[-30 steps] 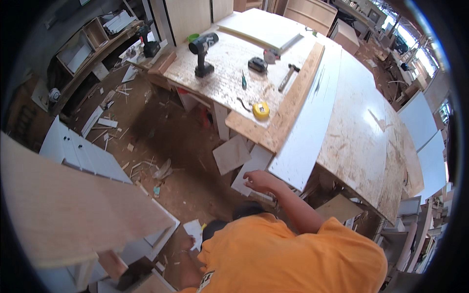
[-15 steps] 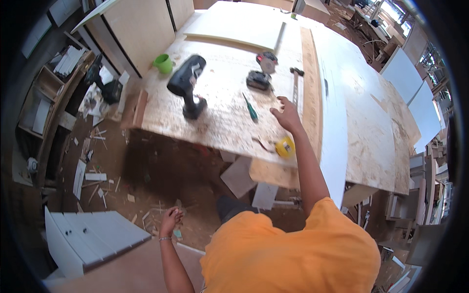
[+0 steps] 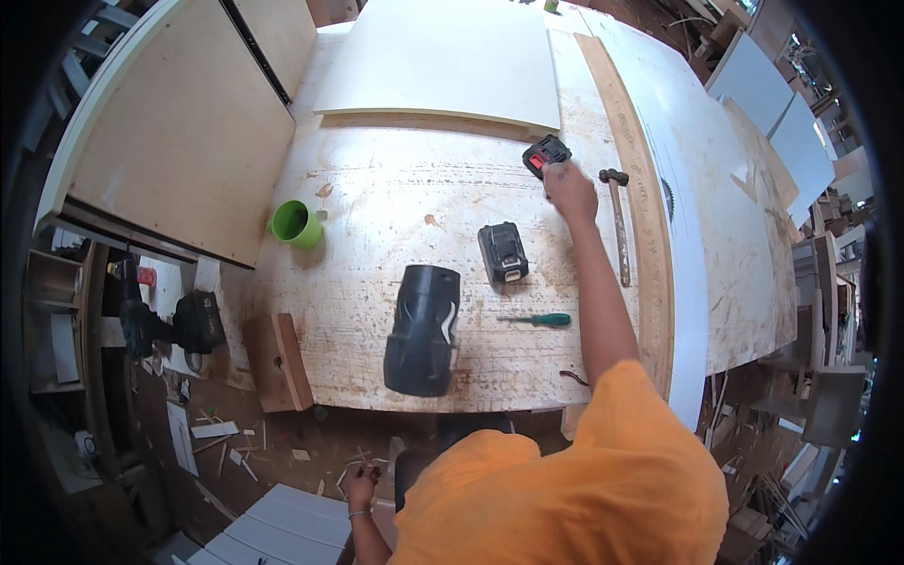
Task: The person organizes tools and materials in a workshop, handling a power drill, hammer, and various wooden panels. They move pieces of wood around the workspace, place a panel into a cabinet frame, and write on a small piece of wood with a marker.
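The left hand (image 3: 362,485) hangs low beside the body, below the near edge of the workbench (image 3: 377,198), with a thin band at the wrist. Its fingers are curled around something small and pale; what it is cannot be told from here.

On the bench, from the left: a green cup (image 3: 295,223) stands near the left edge, and a wooden block (image 3: 276,361) lies at the near left corner. A black cordless drill (image 3: 423,330) lies on its side close to the near edge. Just beyond it is a black battery pack (image 3: 502,251), lying flat. A green-handled screwdriver (image 3: 537,320) lies crosswise, handle to the right and shaft pointing left.

The right arm reaches straight out from the orange sleeve across the bench, nearly fully extended. The right hand (image 3: 571,189) is palm down, its fingertips resting on the near right corner of a second battery pack (image 3: 546,154); whether it grips the pack or only touches it cannot be told. That pack is a small, blocky, black thing with a red button on its near left part. It lies flat in the far middle of the bench, just before the edge of a white panel (image 3: 447,61), with its long axis slanting from near left to far right.

Just right of the hand, a hammer (image 3: 618,221) lies with its head far and handle toward the person.
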Motion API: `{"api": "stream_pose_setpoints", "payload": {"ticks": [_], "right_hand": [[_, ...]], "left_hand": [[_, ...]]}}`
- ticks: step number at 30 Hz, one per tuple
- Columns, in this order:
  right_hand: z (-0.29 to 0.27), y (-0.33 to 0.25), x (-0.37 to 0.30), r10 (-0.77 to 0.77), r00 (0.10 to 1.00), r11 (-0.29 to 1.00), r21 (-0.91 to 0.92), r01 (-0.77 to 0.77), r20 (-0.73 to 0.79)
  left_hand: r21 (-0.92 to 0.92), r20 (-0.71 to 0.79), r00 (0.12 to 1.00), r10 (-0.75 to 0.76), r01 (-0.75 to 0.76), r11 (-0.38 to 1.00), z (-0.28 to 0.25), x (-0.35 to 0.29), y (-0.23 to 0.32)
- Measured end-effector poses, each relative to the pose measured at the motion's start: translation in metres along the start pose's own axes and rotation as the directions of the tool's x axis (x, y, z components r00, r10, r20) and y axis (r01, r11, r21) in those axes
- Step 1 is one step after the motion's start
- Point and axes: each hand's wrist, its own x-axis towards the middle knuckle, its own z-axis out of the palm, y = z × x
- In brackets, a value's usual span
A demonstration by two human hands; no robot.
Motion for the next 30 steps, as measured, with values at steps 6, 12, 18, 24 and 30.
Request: {"api": "stream_pose_setpoints", "payload": {"ticks": [6, 12, 18, 24, 30], "right_hand": [[0.056, 0.000, 0.092, 0.146, 0.985, 0.986, -0.098, -0.137, 0.091], [0.045, 0.005, 0.058, -0.126, 0.932, 0.949, -0.231, 0.213, 0.340], [0.015, 0.031, -0.026, -0.173, 0.848, 0.907, -0.254, 0.335, 0.501], [0.008, -0.022, -0.110, 0.013, 0.881, 0.988, -0.140, 0.060, 0.474], [0.031, -0.050, -0.140, 0.102, 0.922, 0.942, -0.333, 0.030, 0.373]], "left_hand": [[0.567, 0.064, 0.997, 0.043, -0.072, 0.820, -0.017, 0.030, 0.074], [0.135, 0.037, 0.999, 0.030, -0.035, 0.990, -0.070, 0.080, 0.083], [0.188, 0.063, 0.998, 0.018, -0.030, 0.982, -0.073, 0.082, 0.089], [0.102, 0.057, 0.996, -0.074, 0.068, 0.992, -0.079, 0.100, 0.056], [0.170, 0.076, 0.997, -0.013, 0.000, 0.985, -0.074, 0.093, 0.055]]}}
